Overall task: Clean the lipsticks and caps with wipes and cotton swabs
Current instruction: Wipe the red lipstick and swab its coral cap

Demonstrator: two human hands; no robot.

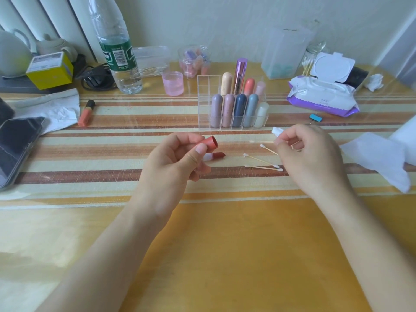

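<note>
My left hand (177, 158) grips a red lipstick cap (210, 141), its open end pointing right. Just behind that hand the uncapped red lipstick (216, 156) lies on the table. My right hand (308, 152) pinches a thin cotton swab (262, 142) that points left toward the cap, and a bit of white wipe (277, 131) sticks out above its fingers. Three more cotton swabs (263, 162) lie between my hands. A clear organizer (234, 104) behind them holds several capped lipsticks.
An open wet-wipe pack (324, 95) sits at the back right, a white tissue (378, 158) at the right edge. At the left lie a phone (18, 143), crumpled paper (54, 109) and an orange lipstick (86, 113). A water bottle (117, 48) and pink cup (172, 83) stand behind.
</note>
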